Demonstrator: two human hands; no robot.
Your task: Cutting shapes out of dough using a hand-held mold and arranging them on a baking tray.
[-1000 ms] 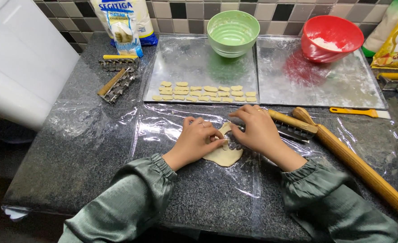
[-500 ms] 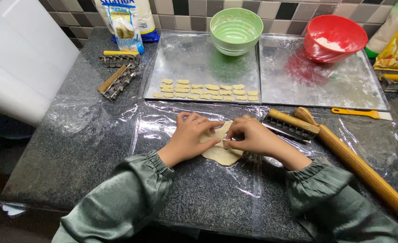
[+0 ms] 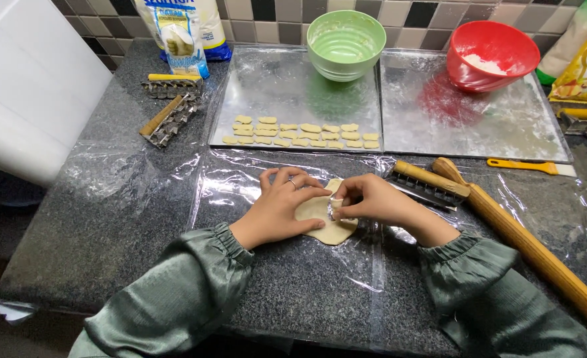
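Observation:
A flat piece of pale dough [image 3: 331, 229] lies on clear plastic film [image 3: 293, 285] on the dark granite counter. My left hand [image 3: 281, 204] rests flat on the dough's left side, fingers spread. My right hand [image 3: 371, 199] pinches a small metal cutter [image 3: 331, 210] that stands on the dough between the two hands. Two rows of small cut dough shapes [image 3: 300, 133] lie along the near edge of the left metal baking tray [image 3: 287, 86].
A green bowl [image 3: 345, 43] and a red bowl [image 3: 491, 54] stand on the trays at the back. A wooden rolling pin [image 3: 532, 248] and a metal roller cutter [image 3: 426, 185] lie to the right. More metal cutters [image 3: 167, 119] and bags sit at the left and right.
Both hands have stayed on the dough; the right hand has shifted slightly left and now holds the small cutter upright over the middle of the dough.

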